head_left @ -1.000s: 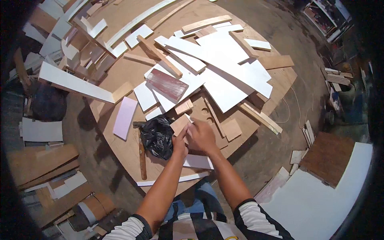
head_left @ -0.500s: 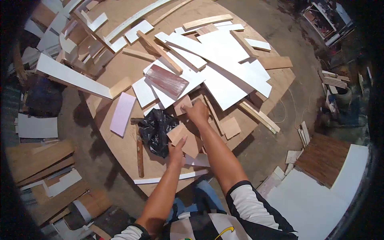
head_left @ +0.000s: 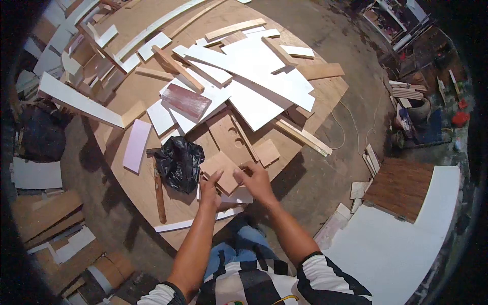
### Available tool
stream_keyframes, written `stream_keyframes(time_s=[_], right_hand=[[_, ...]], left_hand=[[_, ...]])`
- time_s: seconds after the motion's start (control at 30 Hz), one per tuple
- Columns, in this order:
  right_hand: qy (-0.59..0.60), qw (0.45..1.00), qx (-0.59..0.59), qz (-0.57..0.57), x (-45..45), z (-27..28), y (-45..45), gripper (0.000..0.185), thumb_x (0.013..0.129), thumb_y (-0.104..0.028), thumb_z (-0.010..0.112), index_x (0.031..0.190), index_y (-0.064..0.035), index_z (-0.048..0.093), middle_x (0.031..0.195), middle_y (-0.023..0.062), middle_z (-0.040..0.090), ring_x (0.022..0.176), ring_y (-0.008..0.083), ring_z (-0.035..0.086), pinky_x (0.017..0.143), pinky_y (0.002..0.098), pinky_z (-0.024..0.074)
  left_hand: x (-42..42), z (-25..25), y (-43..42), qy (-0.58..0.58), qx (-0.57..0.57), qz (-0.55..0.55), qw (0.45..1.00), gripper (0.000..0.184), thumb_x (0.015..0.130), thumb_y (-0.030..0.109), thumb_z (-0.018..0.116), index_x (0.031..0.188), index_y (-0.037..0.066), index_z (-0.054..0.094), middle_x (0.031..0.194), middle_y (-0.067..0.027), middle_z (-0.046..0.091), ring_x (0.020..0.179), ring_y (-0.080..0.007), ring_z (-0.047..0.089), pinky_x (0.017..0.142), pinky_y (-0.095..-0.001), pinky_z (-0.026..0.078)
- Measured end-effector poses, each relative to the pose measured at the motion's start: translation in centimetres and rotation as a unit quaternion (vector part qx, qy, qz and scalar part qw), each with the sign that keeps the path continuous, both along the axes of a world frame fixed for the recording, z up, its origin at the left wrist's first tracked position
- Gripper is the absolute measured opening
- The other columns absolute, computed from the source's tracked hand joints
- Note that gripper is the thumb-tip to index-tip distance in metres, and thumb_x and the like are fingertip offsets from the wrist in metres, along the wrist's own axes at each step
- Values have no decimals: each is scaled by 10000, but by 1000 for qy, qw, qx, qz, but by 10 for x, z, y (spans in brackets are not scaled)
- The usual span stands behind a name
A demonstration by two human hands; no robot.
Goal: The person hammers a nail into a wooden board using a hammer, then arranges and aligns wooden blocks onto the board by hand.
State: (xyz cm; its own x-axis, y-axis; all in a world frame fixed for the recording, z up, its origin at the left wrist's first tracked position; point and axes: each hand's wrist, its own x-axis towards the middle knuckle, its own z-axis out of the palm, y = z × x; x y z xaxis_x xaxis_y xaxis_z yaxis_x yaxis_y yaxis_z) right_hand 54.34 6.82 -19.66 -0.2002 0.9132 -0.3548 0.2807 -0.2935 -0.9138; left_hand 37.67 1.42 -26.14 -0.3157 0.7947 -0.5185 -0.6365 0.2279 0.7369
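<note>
Between my hands, near the front of the wooden worktable (head_left: 178,237), are flat pieces of light wood (head_left: 221,169), seemingly stacked. My left hand (head_left: 209,190) grips their left side, thumb on top. At their right edge, my right hand (head_left: 255,183) pinches with bent fingers. Just beyond lies a wooden board with round holes (head_left: 234,136), and to its right a small wooden block (head_left: 267,152). Left of my hands sits a crumpled black plastic bag (head_left: 179,163), beside a hammer (head_left: 160,198) with a wooden handle.
White boards (head_left: 256,99) and wooden strips are piled across the table's middle, with a reddish-brown board (head_left: 186,100) on top. A lilac board (head_left: 137,146) lies to the left. On the floor at right are a large white panel (head_left: 376,249) and a brown panel (head_left: 399,188).
My right hand has come back toward me from a block farther away to the pieces at my left hand. The board's round holes now show. The view has shifted.
</note>
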Motion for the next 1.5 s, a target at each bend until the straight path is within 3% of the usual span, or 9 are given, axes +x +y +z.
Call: stream_keyframes(time_s=[0.17,0.23,0.37,0.43,0.57,0.87,1.17,1.33,1.5], right_hand=[[-173,981,73,-52,43,-39,25,510,852,-402,772,1124,18,677,940,176,727,866,338,712,774,437,554],[-477,829,268,-115,48,-50,31,676,835,-422,782,1298,18,559,975,220,712,866,397,699,786,499,547],[-470,820,312,-95,54,-74,39,734,845,-412,768,1359,5,451,1013,280,684,917,434,684,821,536,527],[-325,942,40,-72,49,-41,43,583,887,-384,744,1262,-7,505,1065,243,665,894,447,654,826,520,523],[-180,963,148,-137,54,-23,32,388,922,-279,686,1155,-19,518,997,286,682,921,457,678,823,561,501],[144,989,24,35,83,33,35,306,1003,-214,605,1260,-60,544,1026,108,675,914,187,679,730,339,556],[-96,959,249,95,141,50,193,508,860,-329,788,1196,28,654,1010,188,709,870,262,712,768,363,561],[-233,938,241,89,153,38,344,787,787,-428,835,1373,-9,520,1392,233,517,1317,399,447,1101,493,384],[-254,938,220,90,143,4,430,893,775,-416,840,1467,-51,410,1507,319,343,1388,471,366,1112,550,385]], left_hand=[[16,-13,-22,-61,-14,42,997,574,824,167,761,1325,46,507,1178,-164,658,1003,-345,706,836,-533,617],[28,12,-29,-114,-90,60,988,595,812,175,788,1329,25,535,1187,-136,653,1063,-292,671,930,-443,574],[47,14,-45,-125,-69,90,986,578,823,173,777,1328,26,537,1201,-136,643,1066,-304,668,922,-443,576],[58,17,-51,-116,-60,105,986,594,825,204,772,1336,28,527,1213,-133,632,1092,-308,658,929,-446,572],[71,24,-58,-165,-20,70,984,633,815,239,766,1354,29,509,1218,-131,628,1115,-310,648,946,-457,563],[94,51,-15,-251,111,-7,962,738,805,300,699,1432,8,442,1305,-191,602,1181,-372,621,1016,-540,532],[140,33,76,-232,-11,123,965,787,752,337,678,1440,23,459,1315,-217,595,1173,-427,614,987,-634,518],[165,45,181,-229,39,90,968,725,800,316,680,1430,29,466,1306,-213,603,1127,-426,640,974,-643,525],[174,45,277,-173,64,101,978,744,814,275,710,1453,36,412,1304,-201,583,1151,-394,636,938,-597,569]])
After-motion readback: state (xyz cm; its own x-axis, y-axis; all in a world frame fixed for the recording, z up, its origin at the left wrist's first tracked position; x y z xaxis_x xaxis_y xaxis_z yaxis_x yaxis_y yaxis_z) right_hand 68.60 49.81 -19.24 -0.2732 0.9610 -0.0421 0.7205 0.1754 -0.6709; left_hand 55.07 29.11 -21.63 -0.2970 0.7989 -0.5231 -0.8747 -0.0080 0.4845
